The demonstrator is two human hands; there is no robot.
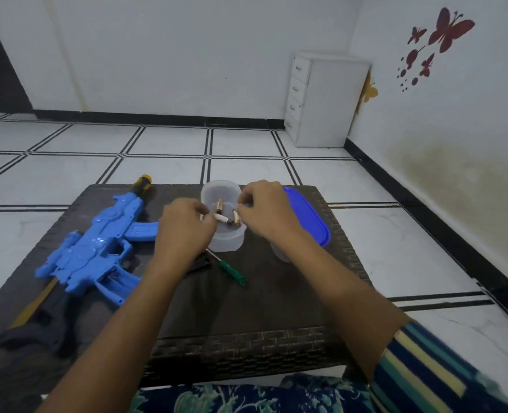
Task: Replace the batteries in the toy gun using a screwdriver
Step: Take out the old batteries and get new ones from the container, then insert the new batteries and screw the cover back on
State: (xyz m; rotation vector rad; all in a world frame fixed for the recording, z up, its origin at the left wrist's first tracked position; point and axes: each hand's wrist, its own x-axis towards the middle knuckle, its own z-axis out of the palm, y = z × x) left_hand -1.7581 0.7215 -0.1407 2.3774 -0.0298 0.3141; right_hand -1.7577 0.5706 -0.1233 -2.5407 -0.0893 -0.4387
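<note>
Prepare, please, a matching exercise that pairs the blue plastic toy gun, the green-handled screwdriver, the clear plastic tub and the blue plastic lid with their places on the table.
1. blue plastic toy gun
2. green-handled screwdriver
3. clear plastic tub
4. blue plastic lid

A. between the left hand and right hand, batteries inside
B. on the dark table's left side
C. right of the tub, partly behind the right hand
D. flat on the table, nearer the person than the tub

Pairs: 1-B, 2-D, 3-A, 4-C.
</note>
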